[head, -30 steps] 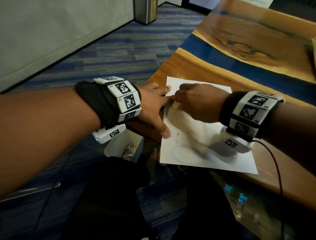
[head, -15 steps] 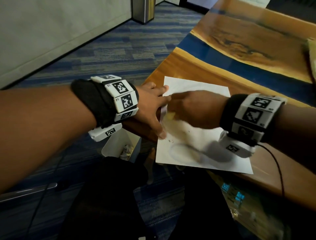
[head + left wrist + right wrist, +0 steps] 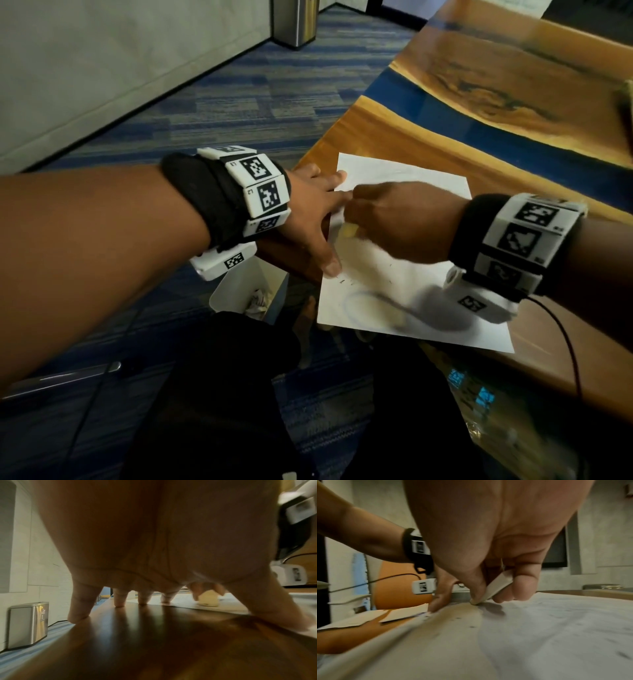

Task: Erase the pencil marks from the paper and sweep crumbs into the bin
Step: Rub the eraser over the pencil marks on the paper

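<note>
A white sheet of paper (image 3: 404,274) lies at the near corner of the wooden table (image 3: 428,144). A pencil loop (image 3: 363,305) is drawn near its front edge, and dark eraser crumbs (image 3: 342,281) lie beside my left thumb. My left hand (image 3: 315,212) is spread flat, fingers straight, pressing the paper's left edge; its fingertips (image 3: 120,603) touch the table and paper. My right hand (image 3: 394,219) pinches a pale eraser (image 3: 351,231) and holds its tip on the paper (image 3: 539,628). The eraser (image 3: 496,588) sits between thumb and fingers. A white bin (image 3: 246,291) stands on the floor under my left wrist.
Blue striped carpet (image 3: 239,102) spreads left of the table. A steel can (image 3: 294,20) stands by the far wall. A dark bag or chair (image 3: 222,394) lies below the table's near corner. A black cable (image 3: 565,342) trails from my right wrist.
My right hand with the eraser has slid a little toward the paper's left edge and back, rubbing. My left hand stays pressed on the paper.
</note>
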Demonstrator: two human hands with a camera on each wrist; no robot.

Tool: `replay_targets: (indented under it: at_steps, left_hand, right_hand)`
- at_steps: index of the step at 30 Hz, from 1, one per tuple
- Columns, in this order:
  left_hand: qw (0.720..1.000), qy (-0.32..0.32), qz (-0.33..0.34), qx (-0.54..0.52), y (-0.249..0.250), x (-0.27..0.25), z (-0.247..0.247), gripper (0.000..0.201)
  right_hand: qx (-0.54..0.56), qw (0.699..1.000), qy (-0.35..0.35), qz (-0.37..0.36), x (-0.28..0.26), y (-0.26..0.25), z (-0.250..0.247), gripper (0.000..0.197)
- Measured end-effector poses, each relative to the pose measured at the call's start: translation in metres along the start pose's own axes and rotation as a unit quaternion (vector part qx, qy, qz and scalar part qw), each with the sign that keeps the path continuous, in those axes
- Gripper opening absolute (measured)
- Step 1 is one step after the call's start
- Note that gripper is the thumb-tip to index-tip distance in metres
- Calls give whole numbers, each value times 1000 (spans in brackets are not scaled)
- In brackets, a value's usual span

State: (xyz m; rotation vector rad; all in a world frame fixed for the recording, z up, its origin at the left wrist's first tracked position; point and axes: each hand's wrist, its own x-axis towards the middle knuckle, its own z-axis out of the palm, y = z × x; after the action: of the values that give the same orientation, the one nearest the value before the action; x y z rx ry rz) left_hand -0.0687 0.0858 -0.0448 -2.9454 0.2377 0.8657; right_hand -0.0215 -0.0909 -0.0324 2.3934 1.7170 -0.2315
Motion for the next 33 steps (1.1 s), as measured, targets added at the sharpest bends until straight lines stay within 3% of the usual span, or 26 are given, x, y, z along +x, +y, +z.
replay_targets:
  at_steps: [2,6,9,11,15,19,20,24,29,33]
  left_hand:
    - [1000,-3,1,0,0,0,-1,136]
    - [1000,-5,-5,-9,2,-1,-4,129]
    - [1000,20,-1,-2,4,1,-2,118]
    - [1000,28,3,8,3,4,0,119]
    - [1000,23,5,11,0,5,0,125]
    - [999,24,18,12,-3,7,2,127]
    - [999,25,20,13,-3,8,2,126]
    - [999,20,8,28,-1,7,1,128]
    - [999,18,17,23,-2,8,-2,129]
    - [999,14,2,34,1,5,-2,128]
  right_hand:
    - [5,1000,-9,-20,-3,-3,-1,28]
    - [17,997,-12,77,4,18,-1,30]
    - [24,998,-10,62,3,18,0,30]
    - [17,998,-16,60,1,19,-2,31]
    - [-18,992,3,125,0,24,-4,29]
    - [9,1000,-8,-5,-9,-8,-1,23]
    - [8,1000,-12,-10,-8,-7,-2,23]
    - [-25,993,10,112,0,22,-6,22]
    - [1,1000,-17,-5,-9,-14,-4,24]
    - [-34,992,11,119,-4,16,-7,22]
